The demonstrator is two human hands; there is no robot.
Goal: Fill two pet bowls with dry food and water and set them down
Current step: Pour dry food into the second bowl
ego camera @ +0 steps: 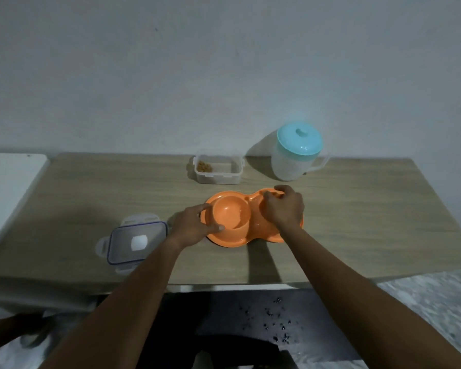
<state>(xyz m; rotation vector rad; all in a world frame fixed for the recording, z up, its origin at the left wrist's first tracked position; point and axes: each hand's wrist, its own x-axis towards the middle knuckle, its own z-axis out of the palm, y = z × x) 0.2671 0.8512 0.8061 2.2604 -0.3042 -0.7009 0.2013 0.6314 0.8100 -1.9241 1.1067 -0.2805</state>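
2-bowl dish (pixel 224 242) on table (pixel 357 222), lid (pixel 136 242) left, container (pixel 218 170) (seemingly kibble (pixel 204 166)) and jug (pixel 293 158) behind.

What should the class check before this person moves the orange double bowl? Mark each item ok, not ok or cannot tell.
1. Left hand grips the double bowl at its left rim: ok.
2. Right hand has a firm hold: cannot tell; its curled fingers cover the bowl's right half.
3. Dry food in the right half: cannot tell, hidden.
4. Water in the left half: cannot tell.
5. Food container closed: not ok; its lid lies apart on the table.
6. Jug upright and capped: ok.
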